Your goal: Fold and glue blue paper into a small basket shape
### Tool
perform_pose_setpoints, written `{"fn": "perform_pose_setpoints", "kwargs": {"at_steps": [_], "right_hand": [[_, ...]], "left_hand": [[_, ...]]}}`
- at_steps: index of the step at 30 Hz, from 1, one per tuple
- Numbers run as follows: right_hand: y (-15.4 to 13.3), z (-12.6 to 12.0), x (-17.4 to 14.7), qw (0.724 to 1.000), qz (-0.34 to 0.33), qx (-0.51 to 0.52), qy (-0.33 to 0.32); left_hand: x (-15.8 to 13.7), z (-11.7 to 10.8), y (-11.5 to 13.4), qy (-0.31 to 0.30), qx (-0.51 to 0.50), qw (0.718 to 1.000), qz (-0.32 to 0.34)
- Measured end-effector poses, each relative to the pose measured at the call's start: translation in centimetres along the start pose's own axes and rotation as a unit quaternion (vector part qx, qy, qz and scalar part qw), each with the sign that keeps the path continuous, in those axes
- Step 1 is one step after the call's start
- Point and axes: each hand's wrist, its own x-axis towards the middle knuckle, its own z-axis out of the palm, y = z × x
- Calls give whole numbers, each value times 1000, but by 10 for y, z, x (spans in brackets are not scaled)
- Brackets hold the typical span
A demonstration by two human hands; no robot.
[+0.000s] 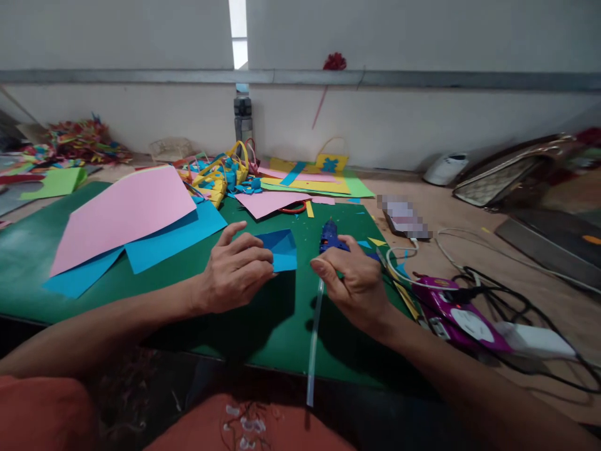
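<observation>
My left hand (239, 266) grips a folded piece of blue paper (284, 250) by its left side, above the green mat (173, 326). The paper's left part is hidden behind my fingers. To the right, my right hand (354, 275) is wrapped around a blue hot glue gun (330, 235), whose nozzle points away from me. A long clear glue stick (313, 351) hangs out of its back end toward my lap. A small gap lies between the paper and the glue gun.
Pink paper (126, 216) and blue sheets (181, 235) lie at left. Yellow and blue paper baskets (218, 181) sit behind, near a bottle (243, 119). A phone (404, 216), a purple power strip (460, 313) and tangled cables are on the right. Scraps dot the mat.
</observation>
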Motion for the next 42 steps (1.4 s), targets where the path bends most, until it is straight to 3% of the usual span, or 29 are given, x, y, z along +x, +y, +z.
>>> {"fn": "perform_pose_setpoints", "kwargs": {"at_steps": [7,13,20,28,36,42], "right_hand": [[-4,11,-6,992,-112,-36,-44],[-10,12,-7,992,-110,-58,-18],[-14,11,-9,981,-161,-100,-30],[-19,8,-8,979,-163,-116,-47],[-13,6,-8,982,-148,-107,-51],[-5,7,-6,987,-103,-118,-22]], "left_hand": [[-3,2,2,-7,-12,1000,-10],[-3,4,7,-16,-23,1000,-9],[-2,8,16,-36,20,999,8],[-3,1,21,-48,24,998,34],[2,-5,19,-16,17,999,30],[6,-14,17,-13,20,1000,-15]]}}
